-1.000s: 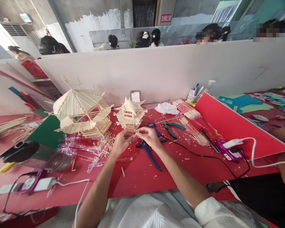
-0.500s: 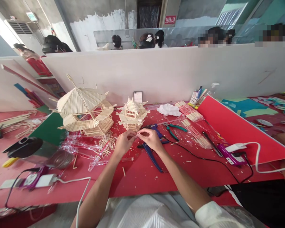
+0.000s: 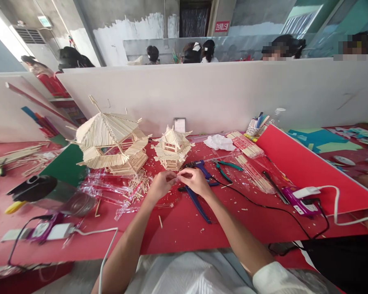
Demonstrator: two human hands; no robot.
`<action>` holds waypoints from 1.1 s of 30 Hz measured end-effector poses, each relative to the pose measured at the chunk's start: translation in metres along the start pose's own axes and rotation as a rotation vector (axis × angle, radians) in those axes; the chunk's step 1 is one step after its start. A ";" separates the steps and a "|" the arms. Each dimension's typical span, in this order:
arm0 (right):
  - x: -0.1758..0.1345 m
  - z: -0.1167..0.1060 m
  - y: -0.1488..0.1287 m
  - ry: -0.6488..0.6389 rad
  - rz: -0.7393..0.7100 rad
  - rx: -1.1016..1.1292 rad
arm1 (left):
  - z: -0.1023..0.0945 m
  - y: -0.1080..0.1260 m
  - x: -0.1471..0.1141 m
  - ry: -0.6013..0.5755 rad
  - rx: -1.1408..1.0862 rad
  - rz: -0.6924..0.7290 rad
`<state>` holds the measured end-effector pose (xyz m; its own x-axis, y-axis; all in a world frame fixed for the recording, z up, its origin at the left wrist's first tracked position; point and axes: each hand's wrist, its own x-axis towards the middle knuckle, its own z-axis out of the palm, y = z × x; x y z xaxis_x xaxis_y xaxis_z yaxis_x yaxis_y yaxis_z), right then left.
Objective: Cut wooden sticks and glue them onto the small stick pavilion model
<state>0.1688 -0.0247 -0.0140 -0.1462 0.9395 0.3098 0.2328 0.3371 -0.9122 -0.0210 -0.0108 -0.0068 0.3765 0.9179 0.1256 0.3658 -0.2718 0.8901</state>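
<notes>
My left hand (image 3: pixel 162 185) and my right hand (image 3: pixel 194 181) meet fingertip to fingertip just in front of a small wooden-stick pavilion model (image 3: pixel 172 149). Both are closed in a pinch; whatever lies between the fingers is too small to make out. Beneath my right hand are blue-handled pliers (image 3: pixel 198 204), and behind it lies a blue glue gun (image 3: pixel 201 165) with a black cord. A larger stick pavilion (image 3: pixel 110 143) stands to the left, and cut stick pieces (image 3: pixel 139 188) are heaped beside my left hand.
Green-handled pliers (image 3: pixel 228 169) and bagged sticks (image 3: pixel 254 173) lie to the right, before a slanted red board (image 3: pixel 313 171). At left are a clear bottle with black lid (image 3: pixel 55 196) and a purple power strip (image 3: pixel 44 228). A white partition (image 3: pixel 214 94) closes off the back.
The whole view has shifted slightly. My hands stay pinched together at nearly the same spot, a touch lower relative to the small pavilion.
</notes>
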 end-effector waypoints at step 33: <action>-0.040 -0.030 -0.017 -0.158 0.090 -0.774 | -0.008 -0.014 0.009 -0.058 -0.385 -0.256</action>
<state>0.1993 -0.0665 -0.0027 -0.2163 0.9649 0.1487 0.8440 0.2613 -0.4685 -0.0298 0.0033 -0.0151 0.3664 0.9207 -0.1343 0.1145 0.0986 0.9885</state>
